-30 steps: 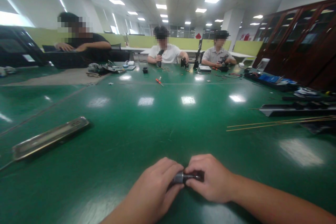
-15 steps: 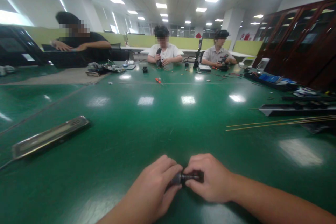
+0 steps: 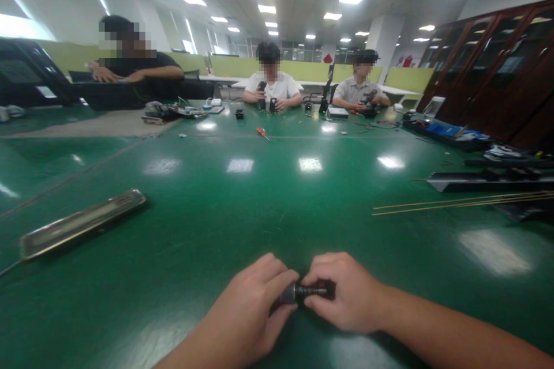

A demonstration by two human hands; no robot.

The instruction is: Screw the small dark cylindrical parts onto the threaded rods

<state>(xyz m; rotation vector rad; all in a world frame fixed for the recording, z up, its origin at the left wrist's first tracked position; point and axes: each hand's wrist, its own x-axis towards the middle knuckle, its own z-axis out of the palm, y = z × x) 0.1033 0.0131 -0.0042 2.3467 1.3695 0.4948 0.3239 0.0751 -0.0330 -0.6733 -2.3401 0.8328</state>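
A small cylindrical part lies across the front of the green table, between my two hands. It has a grey body and a dark ringed shaft with a narrow tip pointing right. My left hand is wrapped around the grey body, covering most of it. On the other side, my right hand has its thumb and forefinger closed at the ringed collar, with the shaft's tip showing between the fingers. Its exact kind I cannot make out.
A long metal tray-like piece lies at left. Thin brass-coloured rods and a black channel are at right. An orange screwdriver rests mid-table. Beyond it, a person in white and two others sit handling dark parts or a device.
My left hand and the grey body have shifted very slightly left, and more of the ringed shaft shows. Across the table, the middle person's hands have moved apart, each holding a dark piece.
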